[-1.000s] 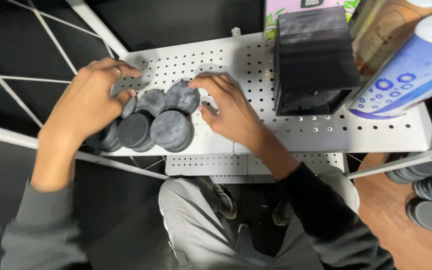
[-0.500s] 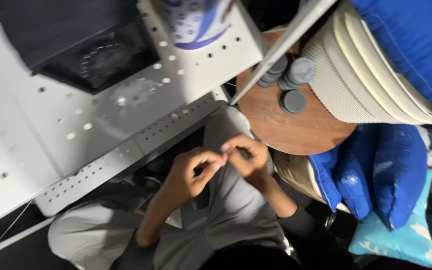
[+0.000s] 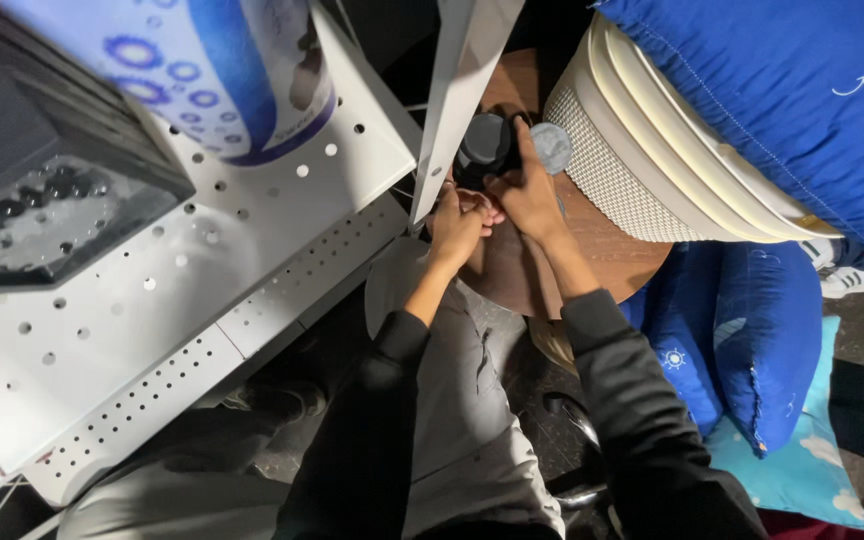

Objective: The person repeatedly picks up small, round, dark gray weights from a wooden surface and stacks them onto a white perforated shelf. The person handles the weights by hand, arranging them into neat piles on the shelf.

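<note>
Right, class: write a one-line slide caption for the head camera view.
Both hands, left hand and right hand, gather dark grey discs on a round wooden table beside a white perforated shelf.

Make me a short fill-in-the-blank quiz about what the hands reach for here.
1. Both hands reach onto a round ____ table.
2. The right hand touches a stack of dark grey round ____.
3. The perforated shelf is ____ in colour.
4. The large cushion is ____.

Missing words: wooden; discs; white; blue

grey discs [image 3: 552, 146]: 2 | hands [image 3: 530, 195]: 2 | blue cushions [image 3: 752, 340]: 2 | round wooden table [image 3: 612, 255]: 1
</note>
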